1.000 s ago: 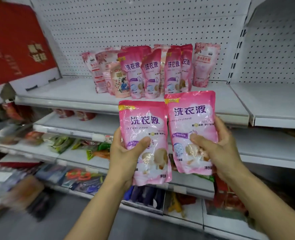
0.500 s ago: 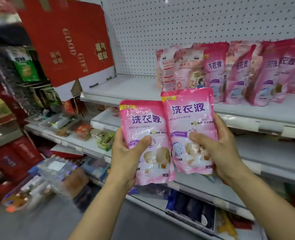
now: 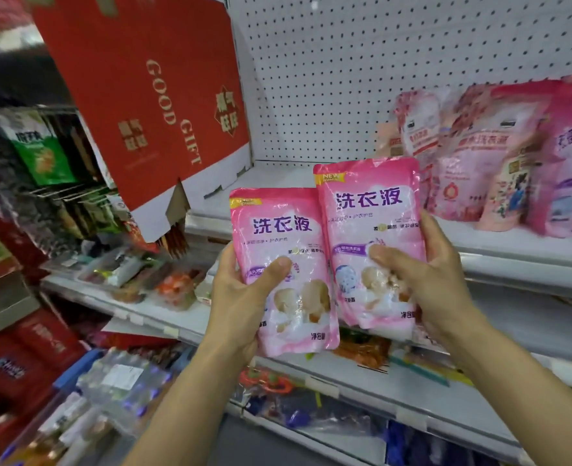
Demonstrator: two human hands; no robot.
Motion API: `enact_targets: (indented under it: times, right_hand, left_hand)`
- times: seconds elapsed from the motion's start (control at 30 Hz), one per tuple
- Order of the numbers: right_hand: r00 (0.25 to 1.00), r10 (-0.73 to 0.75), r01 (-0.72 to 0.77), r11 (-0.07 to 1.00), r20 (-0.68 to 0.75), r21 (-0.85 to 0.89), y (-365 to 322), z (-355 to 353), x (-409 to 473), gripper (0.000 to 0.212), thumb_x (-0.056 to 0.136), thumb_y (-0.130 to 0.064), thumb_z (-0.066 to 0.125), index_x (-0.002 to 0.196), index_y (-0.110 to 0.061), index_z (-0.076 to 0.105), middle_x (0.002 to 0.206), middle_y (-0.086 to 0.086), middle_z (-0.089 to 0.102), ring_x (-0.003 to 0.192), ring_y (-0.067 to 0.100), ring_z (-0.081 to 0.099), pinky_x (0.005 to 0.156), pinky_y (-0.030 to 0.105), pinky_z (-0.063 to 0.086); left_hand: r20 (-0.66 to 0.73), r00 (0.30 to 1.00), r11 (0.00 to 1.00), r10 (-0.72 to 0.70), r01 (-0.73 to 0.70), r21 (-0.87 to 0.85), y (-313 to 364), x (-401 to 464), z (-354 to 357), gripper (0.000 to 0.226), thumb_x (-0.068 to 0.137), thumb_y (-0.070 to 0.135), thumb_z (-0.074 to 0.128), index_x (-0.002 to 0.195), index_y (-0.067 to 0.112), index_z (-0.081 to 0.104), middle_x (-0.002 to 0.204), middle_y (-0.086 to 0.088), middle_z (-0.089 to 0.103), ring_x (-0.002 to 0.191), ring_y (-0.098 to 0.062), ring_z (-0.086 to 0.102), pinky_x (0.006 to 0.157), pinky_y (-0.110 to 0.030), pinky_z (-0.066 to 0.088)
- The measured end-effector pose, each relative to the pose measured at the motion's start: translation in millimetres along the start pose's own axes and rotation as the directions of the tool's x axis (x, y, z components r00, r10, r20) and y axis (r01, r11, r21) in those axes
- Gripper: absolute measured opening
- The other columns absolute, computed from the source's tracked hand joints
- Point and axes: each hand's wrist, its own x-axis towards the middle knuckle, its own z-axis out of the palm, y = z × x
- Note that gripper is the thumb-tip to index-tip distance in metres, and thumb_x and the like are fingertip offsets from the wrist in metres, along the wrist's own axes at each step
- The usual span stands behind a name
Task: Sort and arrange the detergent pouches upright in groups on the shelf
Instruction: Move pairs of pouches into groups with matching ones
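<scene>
I hold two matching pink detergent pouches upright in front of the shelf, side by side. My left hand (image 3: 244, 297) grips the left pouch (image 3: 277, 230), thumb across its front. My right hand (image 3: 435, 280) grips the right pouch (image 3: 372, 210), which sits slightly higher and overlaps the left one's edge. Behind them, on the white top shelf (image 3: 277, 183), several other pink pouches (image 3: 499, 156) stand in a cluster at the right against the pegboard.
A red "GOOD GIFT" cardboard box (image 3: 150, 95) leans on the shelf's left end. Lower white shelves (image 3: 479, 334) carry mixed packaged goods. A wire rack with green snack bags (image 3: 39, 146) stands at the far left.
The view has swung further left, so the standing pouches slid to the right edge and the red box came to the centre. Both hands keep the same hold on their pouches.
</scene>
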Motion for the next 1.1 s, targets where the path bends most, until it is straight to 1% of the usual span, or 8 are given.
enact_targets:
  times: [0.1, 0.37, 0.5, 0.6, 0.8, 0.9, 1.0, 1.1]
  right_hand:
    - [1.000, -0.018, 0.018, 1.000, -0.013, -0.006, 14.0, 17.4, 40.7, 0.064, 0.073, -0.008, 0.079, 0.125, -0.038, 0.056, 0.112, -0.009, 0.072, 0.096, 0.013, 0.071, 0.070, 0.027, 0.059]
    - [0.999, -0.027, 0.027, 0.999, -0.026, 0.036, 47.6, 56.8, 175.2, 0.058, 0.066, -0.017, 0.080, 0.117, -0.036, 0.059, 0.108, -0.005, 0.074, 0.093, 0.017, 0.073, 0.072, 0.037, 0.060]
    - [0.999, 0.004, -0.002, 0.999, -0.048, 0.046, 65.6, 68.4, 231.7, 0.047, 0.076, -0.008, 0.076, 0.114, -0.030, 0.060, 0.102, -0.003, 0.076, 0.082, 0.013, 0.074, 0.059, 0.027, 0.057]
    - [0.992, 0.042, -0.035, 0.998, -0.116, 0.060, 77.1, 71.9, 261.2, 0.043, 0.075, -0.008, 0.077, 0.110, -0.027, 0.062, 0.100, -0.001, 0.076, 0.084, 0.020, 0.075, 0.066, 0.038, 0.060]
    - [0.978, 0.074, -0.066, 0.997, -0.194, 0.044, 89.8, 74.5, 313.6, 0.047, 0.075, -0.009, 0.077, 0.118, -0.019, 0.061, 0.101, 0.004, 0.076, 0.084, 0.027, 0.075, 0.070, 0.046, 0.060]
    - [0.965, 0.081, -0.065, 0.995, -0.249, 0.071, 94.3, 75.1, 336.3, 0.044, 0.074, -0.003, 0.076, 0.114, -0.014, 0.063, 0.099, 0.009, 0.076, 0.079, 0.027, 0.075, 0.063, 0.041, 0.060]
    - [0.960, 0.064, -0.037, 0.994, -0.271, 0.103, 99.2, 75.5, 352.8, 0.053, 0.063, -0.002, 0.077, 0.112, -0.011, 0.062, 0.095, 0.008, 0.077, 0.075, 0.025, 0.075, 0.056, 0.034, 0.059]
    - [0.963, 0.055, -0.056, 0.998, -0.262, 0.004, 107.0, 74.2, 360.6, 0.062, 0.049, 0.004, 0.084, 0.107, -0.005, 0.064, 0.087, 0.006, 0.077, 0.069, 0.021, 0.074, 0.050, 0.024, 0.055]
  left_hand:
    - [0.023, 1.000, 1.000, 0.015, -0.015, -0.019, -3.3, 47.6, -8.0, 0.059, 0.071, 0.012, 0.076, 0.127, 0.014, 0.056, 0.112, -0.011, 0.074, 0.096, -0.030, 0.074, 0.076, -0.046, 0.061]
    - [0.024, 0.999, 0.999, 0.042, -0.041, -0.021, 1.6, 197.6, -14.2, 0.056, 0.073, 0.012, 0.076, 0.124, 0.022, 0.056, 0.108, -0.008, 0.075, 0.095, -0.032, 0.074, 0.079, -0.053, 0.059]
    - [0.019, 0.997, 0.997, 0.079, -0.079, -0.009, -0.4, 283.0, -12.7, 0.049, 0.083, 0.004, 0.073, 0.126, 0.021, 0.056, 0.108, -0.006, 0.076, 0.092, -0.029, 0.075, 0.070, -0.044, 0.062]
    - [0.033, 0.997, 0.998, 0.063, -0.063, -0.014, -4.7, 348.3, -8.2, 0.050, 0.082, 0.002, 0.074, 0.126, 0.015, 0.057, 0.109, -0.011, 0.075, 0.093, -0.031, 0.074, 0.074, -0.047, 0.061]
    - [0.194, 0.980, 0.998, 0.047, -0.038, -0.046, -22.2, 469.8, 16.7, 0.023, 0.081, 0.000, 0.074, 0.099, 0.015, 0.073, 0.105, -0.017, 0.075, 0.093, -0.034, 0.073, 0.087, -0.051, 0.057]
    - [0.278, 0.960, 0.999, -0.020, 0.029, -0.030, -31.8, 516.9, 28.7, 0.025, 0.075, 0.008, 0.080, 0.099, 0.014, 0.076, 0.105, -0.019, 0.075, 0.097, -0.038, 0.072, 0.090, -0.061, 0.053]
    - [0.343, 0.937, 0.998, -0.062, 0.058, 0.022, -45.9, 547.1, 33.7, 0.026, 0.068, 0.013, 0.083, 0.094, 0.014, 0.078, 0.102, -0.018, 0.076, 0.093, -0.037, 0.073, 0.091, -0.061, 0.053]
    - [0.426, 0.902, 0.988, -0.073, 0.006, 0.157, -59.7, 556.8, 30.7, 0.034, 0.069, 0.015, 0.085, 0.101, 0.010, 0.076, 0.103, -0.018, 0.075, 0.094, -0.038, 0.073, 0.092, -0.061, 0.053]
